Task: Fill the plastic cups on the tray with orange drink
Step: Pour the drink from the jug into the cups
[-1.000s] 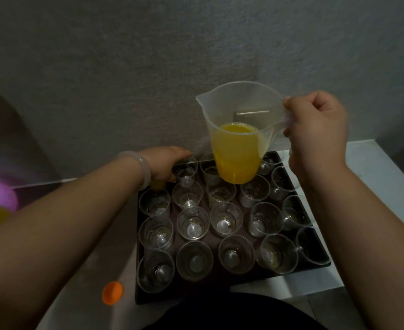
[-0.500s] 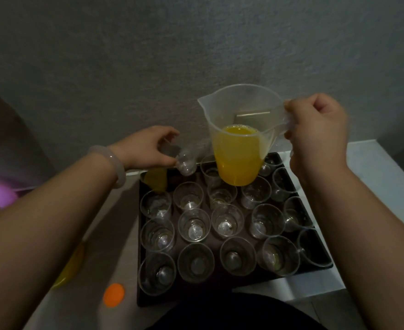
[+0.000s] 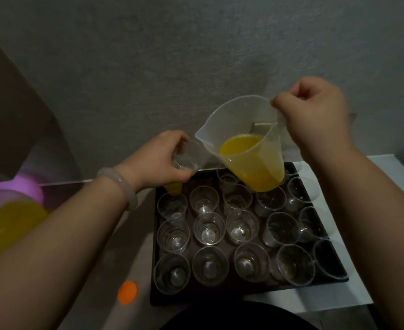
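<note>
My left hand [image 3: 159, 160] grips an empty plastic cup [image 3: 187, 156] above the tray's [image 3: 220, 295] far left corner, while my right hand [image 3: 312, 117] clamps the handle of the jug [image 3: 234, 115], tilting its orange drink [image 3: 241, 145] toward that cup.

Informal drink-serving corner, seemingly in a home: a rough grey plaster wall [image 3: 196, 55] behind a white table [image 3: 386, 177] bearing a dark tray [image 3: 153, 258] of clear plastic cups [image 3: 209, 228], a plastic measuring jug [image 3: 262, 172] of orange drink [image 3: 241, 145] held above, a purple-lidded container [image 3: 27, 191] and a loose orange cap [image 3: 127, 291] alongside
</note>
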